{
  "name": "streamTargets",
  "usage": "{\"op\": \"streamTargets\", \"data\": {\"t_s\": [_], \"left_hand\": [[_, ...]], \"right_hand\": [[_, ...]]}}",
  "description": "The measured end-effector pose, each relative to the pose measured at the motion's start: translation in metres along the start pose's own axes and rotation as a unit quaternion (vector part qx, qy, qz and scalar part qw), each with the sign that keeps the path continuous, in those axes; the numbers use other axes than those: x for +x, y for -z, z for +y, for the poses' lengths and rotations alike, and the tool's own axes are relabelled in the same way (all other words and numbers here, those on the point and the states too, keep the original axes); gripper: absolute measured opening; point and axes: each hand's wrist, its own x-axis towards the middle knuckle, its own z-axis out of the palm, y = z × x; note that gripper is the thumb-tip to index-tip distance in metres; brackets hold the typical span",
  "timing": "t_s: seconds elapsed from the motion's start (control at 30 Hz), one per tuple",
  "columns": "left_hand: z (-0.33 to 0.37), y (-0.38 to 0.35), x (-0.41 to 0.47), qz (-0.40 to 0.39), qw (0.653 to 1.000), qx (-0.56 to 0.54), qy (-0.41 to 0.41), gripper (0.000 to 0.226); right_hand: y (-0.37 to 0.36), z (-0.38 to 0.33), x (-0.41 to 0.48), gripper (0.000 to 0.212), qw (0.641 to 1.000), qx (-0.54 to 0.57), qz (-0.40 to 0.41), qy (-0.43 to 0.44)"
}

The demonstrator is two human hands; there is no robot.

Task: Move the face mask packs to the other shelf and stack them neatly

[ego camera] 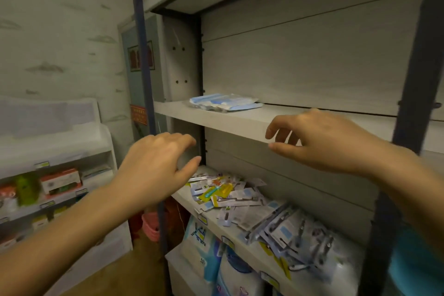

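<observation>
I see both hands raised in front of the shelving unit, backs up, wrists level. My left hand [156, 163] hangs released before the blue upright post [144, 60], fingers loosely curled, thumb stretched toward the shelves, holding nothing. My right hand [319, 142] hovers at the front edge of the middle shelf [216, 120], fingers bent downward, thumb out to the left, also gripping nothing.

The face mask packs [223, 102], blue and white in clear wrap, lie flat as one small stack at the shelf's left rear, well apart from both hands. I cannot count the packs in it.

Their print is too blurred to read. A red sign [138, 114] carries yellow characters I cannot make out.

The lower shelf [216, 226] holds a loose heap of blister-carded items [240, 197], too many to count.
</observation>
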Motion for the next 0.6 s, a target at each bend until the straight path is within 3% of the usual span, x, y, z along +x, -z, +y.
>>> {"op": "streamTargets", "data": {"t_s": [0.27,0.6], "left_hand": [[-0.090,-0.064,0.101,0.041,0.998,-0.004,-0.054,0.062],[-0.165,-0.155,0.223,0.059,0.985,-0.113,-0.114,0.036]], "right_hand": [[-0.037,0.012,0.123,0.031,0.999,-0.013,0.016,-0.042],[-0.075,0.028,0.221,0.026,0.988,-0.032,-0.010,-0.148]]}}
